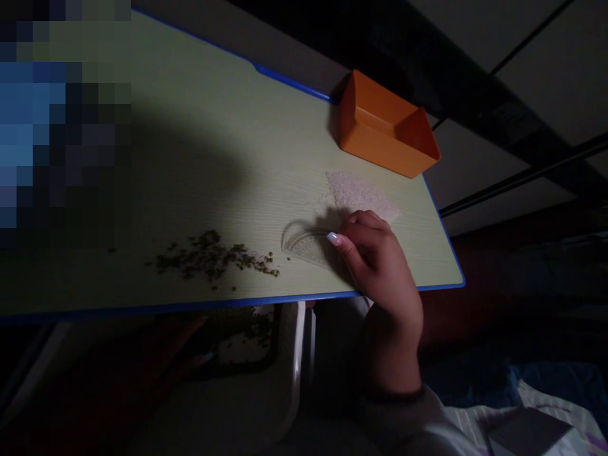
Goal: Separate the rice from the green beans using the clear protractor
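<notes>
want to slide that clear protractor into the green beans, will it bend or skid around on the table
The protractor looks thin, flat, rigid plastic, so it would probably stay stiff rather than flex. Lying flat on the smooth table, it likely slides easily. The right hand presses its edge; the loose green beans may scatter or roll.

A dim room in a home, most likely a bedroom: a small pale-green folding desk [199, 158] with blue edging stands over rumpled bedding [546, 399], and an orange plastic tray [387, 126] sits at its far corner.
</notes>
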A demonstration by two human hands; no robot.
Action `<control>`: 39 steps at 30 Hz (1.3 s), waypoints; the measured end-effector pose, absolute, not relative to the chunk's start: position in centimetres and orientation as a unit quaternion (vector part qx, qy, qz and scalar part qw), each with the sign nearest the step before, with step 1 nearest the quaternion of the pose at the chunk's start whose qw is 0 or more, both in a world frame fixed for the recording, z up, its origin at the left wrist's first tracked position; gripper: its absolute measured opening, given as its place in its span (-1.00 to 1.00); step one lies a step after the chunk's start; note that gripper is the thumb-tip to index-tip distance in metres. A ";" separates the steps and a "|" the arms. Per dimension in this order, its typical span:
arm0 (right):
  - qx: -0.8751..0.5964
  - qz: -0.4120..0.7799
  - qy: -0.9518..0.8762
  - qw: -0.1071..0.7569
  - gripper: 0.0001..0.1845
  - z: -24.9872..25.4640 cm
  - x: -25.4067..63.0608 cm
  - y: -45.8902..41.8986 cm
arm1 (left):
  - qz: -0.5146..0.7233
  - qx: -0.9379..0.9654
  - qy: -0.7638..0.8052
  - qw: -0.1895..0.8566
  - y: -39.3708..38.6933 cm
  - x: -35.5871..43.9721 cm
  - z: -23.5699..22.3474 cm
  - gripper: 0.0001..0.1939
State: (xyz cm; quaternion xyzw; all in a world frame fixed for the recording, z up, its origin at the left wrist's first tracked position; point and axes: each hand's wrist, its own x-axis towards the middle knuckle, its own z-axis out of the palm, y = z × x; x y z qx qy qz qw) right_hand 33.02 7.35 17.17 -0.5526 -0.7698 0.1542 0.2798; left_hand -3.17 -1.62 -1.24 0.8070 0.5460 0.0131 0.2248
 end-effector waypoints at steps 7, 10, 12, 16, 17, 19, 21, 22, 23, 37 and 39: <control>-0.530 0.164 -0.797 0.238 -0.64 17.7 33.6 6.9 | -0.028 0.816 0.544 0.193 -1.6 -3.4 -1.4 -0.42; -0.518 0.172 -0.808 0.222 -0.66 18.1 33.6 6.5 | -0.027 0.820 0.535 0.203 -1.4 -3.3 -1.3 -0.41; -0.510 0.176 -0.814 0.217 -0.67 18.2 33.6 6.3 | -0.020 0.820 0.531 0.213 -1.3 -3.3 -1.2 -0.38; -0.496 0.174 -0.824 0.212 -0.65 18.1 33.2 6.1 | -0.004 0.814 0.544 0.204 -1.2 -3.3 -1.2 -0.36; -0.490 0.175 -0.828 0.211 -0.64 18.1 33.2 6.0 | -0.004 0.816 0.542 0.202 -1.2 -3.2 -1.2 -0.35; -0.476 0.177 -0.834 0.215 -0.62 18.2 33.0 6.0 | -0.009 0.815 0.541 0.205 -1.2 -3.2 -1.2 -0.34; -0.475 0.177 -0.832 0.223 -0.61 18.3 33.0 5.9 | -0.013 0.808 0.548 0.213 -1.2 -3.1 -1.3 -0.36; -0.481 0.175 -0.829 0.226 -0.62 18.3 33.0 5.9 | -0.014 0.806 0.549 0.219 -1.2 -3.1 -1.5 -0.37; -0.490 0.172 -0.824 0.228 -0.62 18.3 33.1 6.0 | -0.012 0.805 0.551 0.222 -1.3 -3.2 -1.7 -0.38; -0.547 0.132 -0.782 0.268 -0.63 17.3 33.4 6.6 | -0.031 0.813 0.549 0.192 -1.2 -3.1 -1.7 -0.31; -0.531 0.150 -0.791 0.263 -0.62 17.6 33.3 6.5 | -0.019 0.824 0.542 0.164 -1.4 -3.3 -2.0 -0.36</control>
